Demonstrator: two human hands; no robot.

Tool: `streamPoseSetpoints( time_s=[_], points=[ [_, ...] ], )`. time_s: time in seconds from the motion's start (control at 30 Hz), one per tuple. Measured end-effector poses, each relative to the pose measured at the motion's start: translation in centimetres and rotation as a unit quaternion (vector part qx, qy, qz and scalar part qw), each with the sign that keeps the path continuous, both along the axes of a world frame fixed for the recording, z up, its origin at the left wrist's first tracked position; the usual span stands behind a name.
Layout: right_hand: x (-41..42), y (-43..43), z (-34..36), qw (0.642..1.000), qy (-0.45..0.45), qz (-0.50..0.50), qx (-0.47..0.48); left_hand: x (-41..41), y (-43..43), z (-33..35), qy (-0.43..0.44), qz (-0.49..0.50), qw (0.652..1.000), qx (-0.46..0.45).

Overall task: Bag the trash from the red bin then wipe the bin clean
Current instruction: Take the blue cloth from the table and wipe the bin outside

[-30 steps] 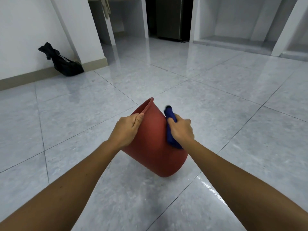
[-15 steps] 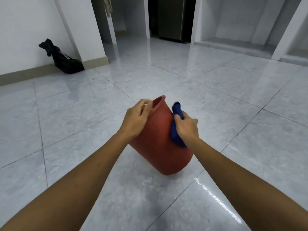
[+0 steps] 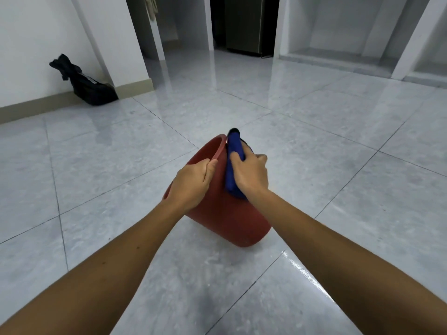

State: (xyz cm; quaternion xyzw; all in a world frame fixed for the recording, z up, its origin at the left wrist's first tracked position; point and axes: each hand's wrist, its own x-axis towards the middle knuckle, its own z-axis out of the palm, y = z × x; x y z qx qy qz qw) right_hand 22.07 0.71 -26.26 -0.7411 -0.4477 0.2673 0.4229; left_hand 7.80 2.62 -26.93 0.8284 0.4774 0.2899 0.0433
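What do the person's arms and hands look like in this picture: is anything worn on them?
Both arms are bare from the bottom edge of the picture up to the wrists, with no sleeves in sight. The left hand and right hand wear no gloves. No watch, bracelet or ring can be seen on the parts that show.

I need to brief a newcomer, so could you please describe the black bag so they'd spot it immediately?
Look to the white wall on the far left. At its base, on the grey tiled floor, slumps the black bag. It is the only dark, soft item there.
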Motion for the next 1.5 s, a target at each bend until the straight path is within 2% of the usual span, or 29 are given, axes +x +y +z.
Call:
streamPoseSetpoints(
  time_s=[0.07, 0.17, 0.23, 0.3, 0.4, 0.47, 0.53, 0.57, 0.63, 0.73, 0.8, 0.9, 1.0, 1.1, 1.23, 1.3, 1.37, 1.43, 1.5],
  points=[
    [1.2, -0.6, -1.9, 0.998, -0.009, -0.027, -0.055, -0.3, 0.2, 0.0, -0.021, 0.024, 0.999, -0.019],
    [4.1, -2.1, -5.0, 0.982, 0.026, -0.068, -0.177, -0.7, 0.5, 0.4, -0.027, 0.044, 0.998, -0.045],
    [4.5, -3.0, -5.8, 0.974, 0.036, -0.084, -0.208, -0.3, 0.7, 1.0, -0.011, 0.045, 0.998, -0.051],
    [3.6, -3.1, -5.0, 0.981, 0.006, -0.07, -0.181, 0.2, 1.0, 1.4, -0.004, 0.05, 0.997, -0.058],
    [1.5, -1.8, -2.4, 0.996, -0.048, 0.006, -0.077, 1.5, 1.8, 1.9, -0.043, 0.084, 0.992, -0.088],
    [0.5, -1.2, -1.4, 0.997, -0.057, 0.026, -0.043, 1.7, 2.1, 2.0, -0.135, 0.082, 0.98, -0.122],
    [1.1, -1.1, -2.0, 0.997, -0.057, -0.003, -0.057, 0.5, 1.7, 1.8, -0.217, 0.047, 0.963, -0.153],
    [2.0, -1.2, -2.7, 0.994, -0.058, -0.026, -0.084, -0.7, 1.1, 1.2, -0.205, 0.022, 0.967, -0.149],
    [4.5, -1.5, -4.2, 0.985, -0.017, -0.081, -0.152, -3.4, 0.0, -0.6, -0.112, -0.012, 0.985, -0.132],
    [6.1, -2.5, -5.7, 0.968, 0.065, -0.13, -0.204, -4.8, -0.7, -1.9, 0.004, 0.005, 0.995, -0.098],
    [4.8, -2.7, -5.8, 0.973, 0.035, -0.123, -0.194, -3.6, -0.3, -1.1, 0.022, 0.029, 0.998, -0.048],
    [1.8, -2.6, -4.5, 0.992, -0.082, -0.051, -0.082, -1.7, 0.6, 0.1, -0.003, 0.069, 0.997, -0.03],
    [-0.2, -3.4, -4.9, 0.984, -0.173, 0.032, 0.027, -1.2, 1.4, 0.2, -0.038, 0.097, 0.993, -0.056],
    [1.1, -4.4, -7.3, 0.983, -0.181, -0.038, 0.0, -1.7, 1.4, -0.1, -0.058, 0.103, 0.991, -0.065],
    [3.2, -5.3, -9.5, 0.978, -0.062, -0.165, -0.109, -1.9, 1.3, -0.2, -0.056, 0.105, 0.99, -0.077],
    [2.5, -5.3, -9.2, 0.97, -0.045, -0.195, -0.137, -1.7, 1.5, 0.2, -0.054, 0.103, 0.989, -0.088],
    [1.1, -5.1, -8.2, 0.977, -0.106, -0.147, -0.11, -1.2, 1.8, 0.6, -0.056, 0.105, 0.987, -0.104],
    [0.1, -4.7, -6.9, 0.982, -0.172, -0.059, -0.04, -0.5, 2.0, 1.0, -0.062, 0.101, 0.985, -0.124],
    [0.3, -4.0, -5.9, 0.983, -0.178, -0.027, -0.016, 0.5, 2.2, 1.8, -0.086, 0.095, 0.98, -0.151]
  ],
)
